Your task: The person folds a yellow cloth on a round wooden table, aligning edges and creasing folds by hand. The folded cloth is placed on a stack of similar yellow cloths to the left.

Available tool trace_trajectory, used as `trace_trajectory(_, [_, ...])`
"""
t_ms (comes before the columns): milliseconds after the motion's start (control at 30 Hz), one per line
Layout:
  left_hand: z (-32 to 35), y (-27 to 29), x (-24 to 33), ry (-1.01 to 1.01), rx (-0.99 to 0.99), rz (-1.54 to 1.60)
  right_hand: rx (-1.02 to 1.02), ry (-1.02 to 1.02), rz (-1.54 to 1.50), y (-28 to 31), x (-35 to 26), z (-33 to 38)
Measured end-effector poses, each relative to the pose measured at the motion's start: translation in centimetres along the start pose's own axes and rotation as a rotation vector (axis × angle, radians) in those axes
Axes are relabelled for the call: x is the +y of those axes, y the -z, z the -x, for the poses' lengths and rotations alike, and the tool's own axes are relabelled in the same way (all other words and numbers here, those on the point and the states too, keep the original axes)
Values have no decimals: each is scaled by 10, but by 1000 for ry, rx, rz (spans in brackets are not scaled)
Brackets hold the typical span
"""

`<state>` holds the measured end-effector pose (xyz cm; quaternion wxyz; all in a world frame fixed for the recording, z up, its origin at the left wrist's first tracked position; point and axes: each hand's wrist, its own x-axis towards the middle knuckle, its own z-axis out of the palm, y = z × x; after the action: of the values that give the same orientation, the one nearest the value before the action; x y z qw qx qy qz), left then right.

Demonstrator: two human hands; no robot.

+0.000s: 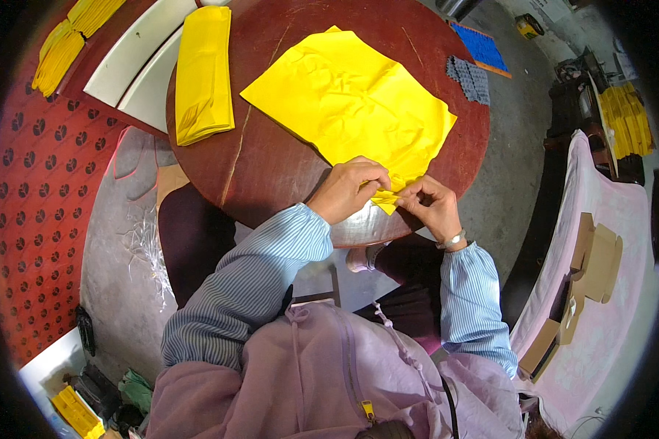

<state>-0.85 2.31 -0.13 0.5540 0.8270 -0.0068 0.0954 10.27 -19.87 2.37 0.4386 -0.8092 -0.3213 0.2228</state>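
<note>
A wide, creased sheet of yellow cloth-like material (359, 99) lies spread on a round dark red table (271, 179). Its near corner is gathered into small folds close to the table's front edge. My left hand (350, 189) has its fingers closed on the gathered part from the left. From the right, my right hand (433, 210) pinches the same bunched corner between thumb and fingers. The fingertips of both hands almost meet there, and the folds partly hide them. A folded yellow stack (203, 77) rests on the table's left side.
A grey textured cloth (468, 79) lies at the table's right edge, with a blue mat (482, 47) beyond it. At right, an open cardboard box (597, 263) sits on a pink-covered surface (564, 219). More yellow bundles (626, 121) are stacked at far right.
</note>
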Motion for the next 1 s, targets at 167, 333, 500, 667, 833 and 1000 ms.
trace_trajectory(167, [1, 3, 2, -19, -15, -9, -2, -41, -132, -1, 4, -3])
trace_trajectory(333, [1, 0, 2, -77, 22, -27, -19, -42, -127, 0, 7, -2])
trace_trajectory(500, [0, -4, 0, 22, 42, 52, -26, -6, -74, 0, 6, 1])
trace_trajectory(667, [-1, -3, 2, 43, 38, 52, 6, 97, 29, -1, 0, 3])
trace_trajectory(833, [0, -2, 2, 69, 26, 58, -10, 26, 42, 0, -3, 2])
trace_trajectory(1000, [-1, -1, 5, 50, 19, 8, -21, -4, 11, 0, 1, -1])
